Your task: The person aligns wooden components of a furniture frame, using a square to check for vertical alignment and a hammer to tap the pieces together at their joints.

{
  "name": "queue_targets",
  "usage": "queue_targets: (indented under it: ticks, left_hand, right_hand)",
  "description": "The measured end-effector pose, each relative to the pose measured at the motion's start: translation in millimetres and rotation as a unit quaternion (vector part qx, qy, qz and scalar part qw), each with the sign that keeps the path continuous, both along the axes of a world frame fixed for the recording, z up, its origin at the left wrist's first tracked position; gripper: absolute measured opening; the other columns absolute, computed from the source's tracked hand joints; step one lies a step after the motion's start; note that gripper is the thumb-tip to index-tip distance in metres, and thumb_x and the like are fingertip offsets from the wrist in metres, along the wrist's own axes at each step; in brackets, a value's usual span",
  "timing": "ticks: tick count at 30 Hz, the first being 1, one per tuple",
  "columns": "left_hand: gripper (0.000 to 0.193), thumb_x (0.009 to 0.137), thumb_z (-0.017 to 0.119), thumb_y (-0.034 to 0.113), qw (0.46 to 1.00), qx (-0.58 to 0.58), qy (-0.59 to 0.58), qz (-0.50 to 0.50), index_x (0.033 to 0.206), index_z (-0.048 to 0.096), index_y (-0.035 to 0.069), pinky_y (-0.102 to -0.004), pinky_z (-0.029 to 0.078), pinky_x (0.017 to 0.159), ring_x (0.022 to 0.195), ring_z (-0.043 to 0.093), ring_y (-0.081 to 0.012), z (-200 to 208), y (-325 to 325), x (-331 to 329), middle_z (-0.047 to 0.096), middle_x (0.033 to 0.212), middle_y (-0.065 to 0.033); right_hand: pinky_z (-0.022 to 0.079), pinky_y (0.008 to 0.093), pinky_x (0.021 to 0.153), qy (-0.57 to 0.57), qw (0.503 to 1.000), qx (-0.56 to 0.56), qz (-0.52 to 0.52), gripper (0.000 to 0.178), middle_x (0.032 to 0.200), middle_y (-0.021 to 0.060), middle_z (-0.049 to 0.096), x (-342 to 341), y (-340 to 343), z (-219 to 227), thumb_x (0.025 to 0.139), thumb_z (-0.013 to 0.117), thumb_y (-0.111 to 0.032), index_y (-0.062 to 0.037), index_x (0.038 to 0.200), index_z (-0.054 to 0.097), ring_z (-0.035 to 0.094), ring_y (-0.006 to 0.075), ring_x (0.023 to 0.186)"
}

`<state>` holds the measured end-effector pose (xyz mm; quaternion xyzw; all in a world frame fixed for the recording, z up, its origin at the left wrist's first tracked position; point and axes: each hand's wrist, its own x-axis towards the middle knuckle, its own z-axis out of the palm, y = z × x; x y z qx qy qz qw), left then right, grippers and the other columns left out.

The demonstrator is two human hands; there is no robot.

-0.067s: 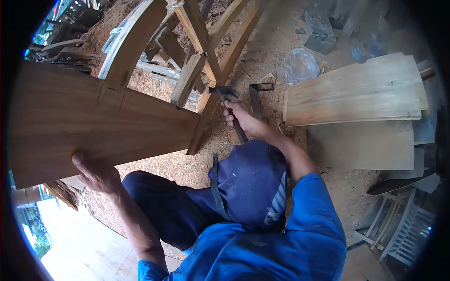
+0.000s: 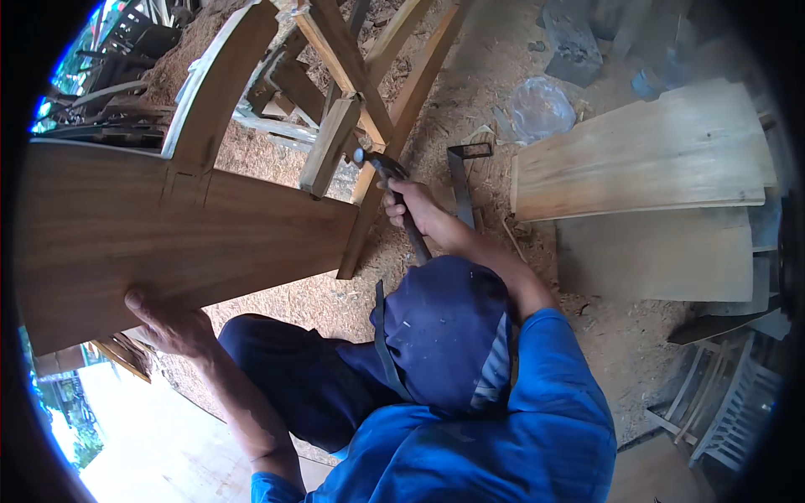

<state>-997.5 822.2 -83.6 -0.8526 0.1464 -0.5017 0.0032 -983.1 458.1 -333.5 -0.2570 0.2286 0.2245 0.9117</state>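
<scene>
My right hand is closed round the dark handle of a claw hammer. The hammer's round face is beside the joint where the wooden frame meets a short wooden block. A wide brown wooden panel lies across the left, its narrow end against a slanting leg of the frame. At its near edge, my left hand grips the panel with the thumb on top; the other fingers are partly hidden under it. A curved wooden piece joins the panel's far edge.
Sawdust and shavings cover the ground. A flat metal tool with a looped handle lies right of the hammer. Pale boards are stacked at the right, near a clear plastic bag. A slatted wooden piece lies lower right; scrap wood fills the far left.
The hammer head has shifted slightly left and turned, so its round face now shows. The view has moved a little. My left hand keeps its grip on the panel.
</scene>
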Motion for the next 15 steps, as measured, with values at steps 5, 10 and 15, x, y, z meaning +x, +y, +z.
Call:
queue_targets:
  ticks: [5, 10, 15]
  left_hand:
    - [0.03, 0.09, 0.068, 0.022, 0.998, -0.011, 0.006, 0.064, 0.11, 0.06, 0.002, -0.0359, 0.055, 0.064, 0.081, 0.067, -0.0269, 5, -17, -11, 0.067, 0.097, -0.0112]
    - [0.056, 0.096, 0.061, 0.047, 0.803, -0.593, 0.045, -0.051, 0.119, 0.062, -0.004, -0.0331, 0.06, 0.072, 0.095, 0.065, -0.0198, 25, -49, -17, 0.064, 0.115, -0.013]
    - [0.054, 0.096, 0.06, 0.044, 0.798, -0.597, 0.019, -0.084, 0.122, 0.06, -0.003, -0.0357, 0.06, 0.075, 0.094, 0.065, -0.0221, 14, -53, -9, 0.063, 0.115, -0.0151]
  right_hand:
    - [0.036, 0.0277, 0.043, -0.022, 0.991, -0.127, 0.034, 0.018, 0.071, -0.0009, 0.049, 34, 47, 2, 0.103, 0.048, -0.029, -0.0115, 0.105, 0.051, 0.042, 0.0075, 0.049]
    - [0.037, 0.0258, 0.04, -0.117, 0.983, -0.141, -0.026, 0.012, 0.068, -0.0005, 0.047, 15, 45, 65, 0.104, 0.048, -0.019, -0.0106, 0.095, 0.045, 0.044, 0.0078, 0.049]
    - [0.036, 0.0252, 0.039, -0.107, 0.962, -0.25, -0.037, 0.01, 0.068, -0.0013, 0.047, 18, 40, 16, 0.103, 0.047, -0.019, -0.0111, 0.097, 0.047, 0.044, 0.0066, 0.048]
